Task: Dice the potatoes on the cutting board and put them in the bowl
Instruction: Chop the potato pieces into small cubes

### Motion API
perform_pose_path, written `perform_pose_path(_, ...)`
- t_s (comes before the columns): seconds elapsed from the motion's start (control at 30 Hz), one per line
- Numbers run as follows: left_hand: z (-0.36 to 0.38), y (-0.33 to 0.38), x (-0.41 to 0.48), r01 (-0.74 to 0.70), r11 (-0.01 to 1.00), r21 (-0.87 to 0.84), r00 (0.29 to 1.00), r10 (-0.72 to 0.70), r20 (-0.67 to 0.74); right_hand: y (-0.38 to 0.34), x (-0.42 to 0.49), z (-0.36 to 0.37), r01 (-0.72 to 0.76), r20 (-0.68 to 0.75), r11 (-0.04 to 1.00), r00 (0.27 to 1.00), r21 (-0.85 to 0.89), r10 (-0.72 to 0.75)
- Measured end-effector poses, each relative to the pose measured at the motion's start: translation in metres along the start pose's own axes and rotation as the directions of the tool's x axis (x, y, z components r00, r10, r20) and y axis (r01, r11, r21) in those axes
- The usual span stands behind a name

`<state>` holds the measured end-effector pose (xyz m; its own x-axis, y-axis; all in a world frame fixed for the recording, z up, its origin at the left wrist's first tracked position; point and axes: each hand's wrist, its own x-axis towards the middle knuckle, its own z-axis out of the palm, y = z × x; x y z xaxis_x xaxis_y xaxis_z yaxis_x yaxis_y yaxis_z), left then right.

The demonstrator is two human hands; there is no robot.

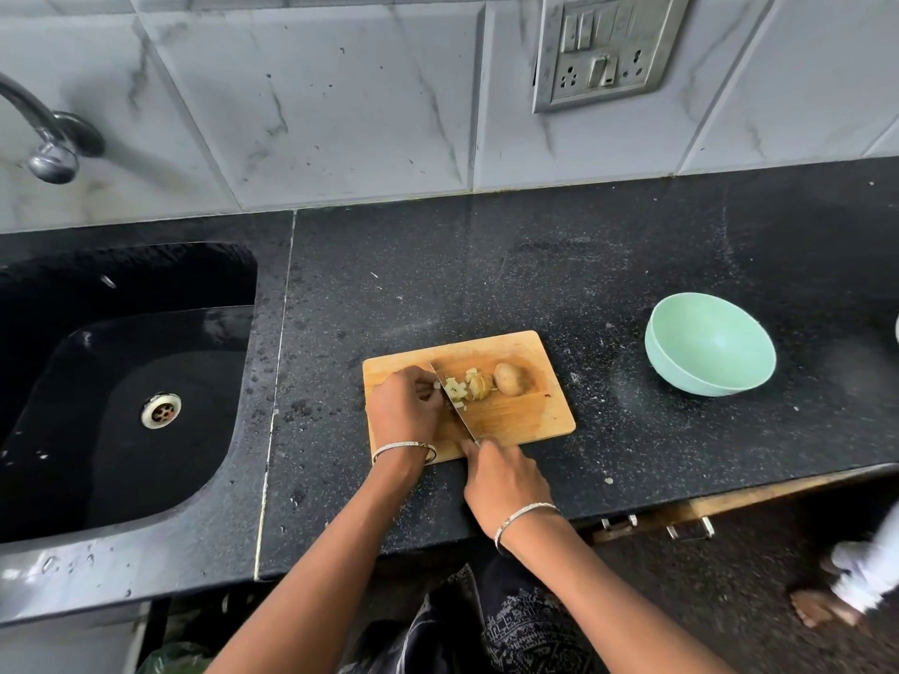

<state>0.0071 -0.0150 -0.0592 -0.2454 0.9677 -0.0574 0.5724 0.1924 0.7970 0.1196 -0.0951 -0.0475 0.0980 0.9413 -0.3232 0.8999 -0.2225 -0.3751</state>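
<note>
Left hand (406, 406) lies on the left part of the board (535, 415), knuckles up and fingers curled down, the tips pinching a small pale piece (436, 384) of potato right against the knife (455, 406). Right hand (506, 479) sits nearer the person, at the board's front edge, clamped round the knife's handle with the forefinger stretched towards the blade. The blade runs slantwise from that hand up and away across the board, passing just to the right of the left fingertips.

On the far side of the blade from the left hand lie the rest of the potatoes, all in the middle of the board: a small heap of dice (455, 389) touching the blade, then a cut half (479, 385) with slits showing in it, then a whole potato (507, 379) with its skin on, just beside the half. So the cut bits are next to the left hand, the whole one farther right.

Each wrist wears a thin bangle — left (404, 449) and right (523, 515).

The bowl (710, 350), pale green, stands on the dark speckled surface (535, 265) well to the right of the board, apart from both hands; no potato shows in it.

A black sink (48, 430) with a metal drain (161, 410) is set in at the left, a tap (48, 138) above it. On the tiled wall a switch plate (603, 51) is fixed.
</note>
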Motion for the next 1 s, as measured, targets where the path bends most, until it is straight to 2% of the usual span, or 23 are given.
perform_pose_path(0.13,-0.005,0.001,0.005,-0.001,1.000,0.017,1.000,0.001,0.019,0.014,-0.004,-0.010,-0.021,0.040,0.994,0.999,0.111,0.017)
perform_pose_path(0.3,-0.013,-0.001,0.006,-0.065,0.994,0.091,0.996,0.058,0.072,0.013,-0.002,-0.026,-0.004,-0.052,0.989,0.999,0.151,0.012)
perform_pose_path(0.4,-0.012,0.002,0.008,-0.179,0.970,0.164,0.978,0.157,0.138,0.014,0.001,-0.029,-0.032,-0.055,0.992,0.998,0.121,0.039)
perform_pose_path(0.47,-0.007,0.004,0.010,-0.294,0.920,0.258,0.949,0.248,0.196,0.016,0.001,-0.027,-0.043,-0.044,0.994,0.998,0.096,0.047)
perform_pose_path(0.53,-0.003,0.005,0.012,-0.344,0.883,0.319,0.931,0.278,0.237,0.018,0.001,-0.022,-0.056,-0.028,0.995,0.998,0.083,0.058)
perform_pose_path(0.73,0.003,0.006,0.019,-0.349,0.853,0.388,0.934,0.280,0.223,0.022,-0.001,-0.018,-0.045,-0.020,0.993,0.999,0.112,0.047)
perform_pose_path(1.0,0.000,0.000,0.026,-0.331,0.848,0.413,0.941,0.263,0.213,0.027,-0.003,-0.022,-0.005,-0.034,0.998,0.999,0.062,0.007)
